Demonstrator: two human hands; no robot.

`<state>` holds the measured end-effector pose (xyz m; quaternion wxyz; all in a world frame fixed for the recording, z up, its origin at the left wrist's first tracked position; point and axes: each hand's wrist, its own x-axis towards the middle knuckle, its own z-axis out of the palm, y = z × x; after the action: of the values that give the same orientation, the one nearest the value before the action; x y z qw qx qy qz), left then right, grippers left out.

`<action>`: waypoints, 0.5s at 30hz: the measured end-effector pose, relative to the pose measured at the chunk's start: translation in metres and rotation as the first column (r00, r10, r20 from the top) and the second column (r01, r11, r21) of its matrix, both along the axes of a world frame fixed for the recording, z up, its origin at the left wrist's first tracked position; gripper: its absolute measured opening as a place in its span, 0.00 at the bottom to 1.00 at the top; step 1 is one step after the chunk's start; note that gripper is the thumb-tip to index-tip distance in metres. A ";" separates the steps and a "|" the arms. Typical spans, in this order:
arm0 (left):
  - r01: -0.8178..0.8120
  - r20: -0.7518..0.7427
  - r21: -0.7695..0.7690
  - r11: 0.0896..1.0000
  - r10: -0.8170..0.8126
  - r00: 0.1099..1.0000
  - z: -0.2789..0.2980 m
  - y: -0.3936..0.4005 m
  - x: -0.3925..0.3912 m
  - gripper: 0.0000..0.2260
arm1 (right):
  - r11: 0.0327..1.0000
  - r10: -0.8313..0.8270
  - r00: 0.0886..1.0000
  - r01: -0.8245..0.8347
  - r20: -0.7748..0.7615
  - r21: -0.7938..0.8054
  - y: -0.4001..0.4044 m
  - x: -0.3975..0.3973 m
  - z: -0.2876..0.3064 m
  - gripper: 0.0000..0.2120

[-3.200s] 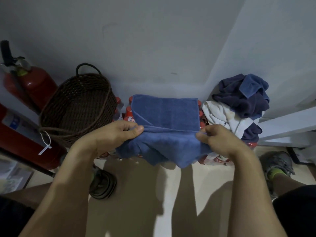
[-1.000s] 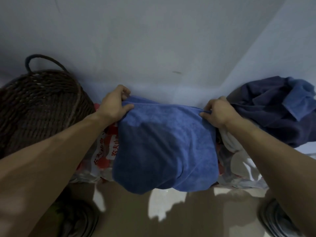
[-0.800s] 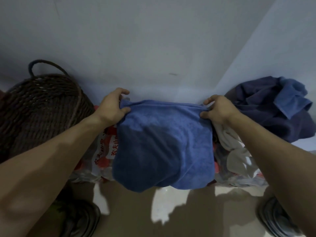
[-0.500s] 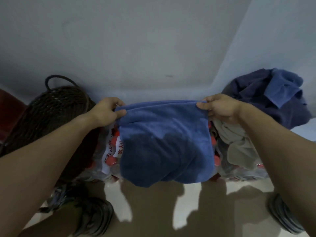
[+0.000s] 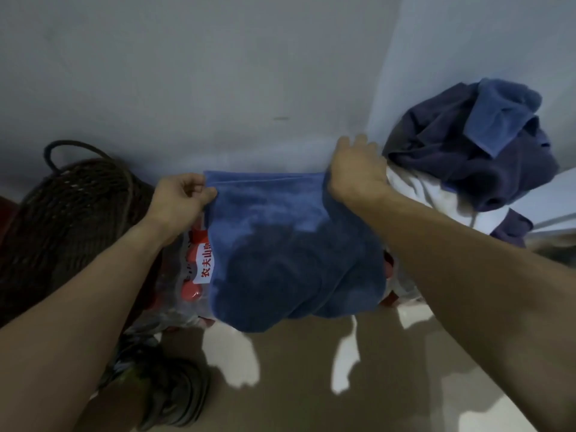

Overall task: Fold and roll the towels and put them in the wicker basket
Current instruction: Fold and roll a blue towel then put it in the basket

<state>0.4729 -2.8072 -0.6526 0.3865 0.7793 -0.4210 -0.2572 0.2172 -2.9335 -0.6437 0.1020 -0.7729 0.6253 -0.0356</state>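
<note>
The right hand [image 5: 358, 179] has just loosened: its fingers now spread open, palm resting on the blue towel's [image 5: 290, 244] corner at about one o'clock, where a moment ago it pinched the edge. The left hand [image 5: 180, 202] still keeps its grip clenched on the opposite corner. The towel lies draped over the water-bottle pack [image 5: 196, 269], folded, ready for rolling; the wicker basket [image 5: 71, 219] waits at nine o'clock.

a folded blue towel [image 5: 290, 244] is draped over the front edge of a bottle pack [image 5: 199, 260]; the dark wicker basket [image 5: 71, 213] is tilted at left; unfolded towels [image 5: 473, 151] are heaped at right.
</note>
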 end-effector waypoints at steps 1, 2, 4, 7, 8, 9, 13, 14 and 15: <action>0.018 0.030 -0.004 1.000 -0.018 0.999 -0.001 -0.002 0.000 0.02 | 0.993 0.114 0.993 -0.113 0.014 -0.042 0.002 0.015 0.004 0.17; 0.038 0.073 -0.009 0.999 -0.037 0.997 -0.002 -0.003 0.000 0.05 | 0.971 0.237 0.967 -0.234 0.095 -0.044 0.002 0.030 0.009 0.17; 0.059 0.153 -0.029 0.998 -0.054 0.987 -0.003 -0.005 -0.003 0.07 | 0.903 0.366 0.849 -0.423 0.381 0.075 0.005 0.060 0.018 0.20; 0.066 0.147 -0.081 0.995 -0.054 0.988 -0.002 -0.008 -0.011 0.07 | 0.783 0.381 0.705 -0.590 0.598 0.198 0.013 0.094 0.022 0.27; 0.060 0.097 -0.105 0.993 -0.050 0.994 -0.001 -0.009 -0.015 0.07 | 0.762 0.387 0.689 -0.613 0.613 0.208 0.013 0.103 0.020 0.27; 0.038 0.036 -0.132 0.990 -0.033 0.999 -0.002 -0.010 -0.018 0.08 | 0.752 0.382 0.681 -0.622 0.625 0.218 0.011 0.110 0.017 0.26; -0.198 -0.225 -0.198 0.960 0.152 0.962 -0.005 -0.014 -0.025 0.13 | 0.768 0.219 0.594 -0.594 0.774 0.238 0.001 0.127 0.008 0.12; -0.233 -0.253 -0.188 0.954 0.182 0.950 -0.005 -0.016 -0.026 0.14 | 0.772 0.200 0.579 -0.590 0.790 0.237 -0.002 0.130 0.007 0.11; -0.258 -0.283 -0.177 0.950 0.201 0.938 -0.005 -0.017 -0.028 0.14 | 0.769 0.200 0.579 -0.593 0.790 0.240 -0.004 0.132 0.007 0.11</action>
<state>0.4452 -2.8246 -0.6574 0.5467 0.7369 -0.2968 -0.2645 0.3493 -2.9371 -0.6362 0.5346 -0.7652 0.3225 -0.1573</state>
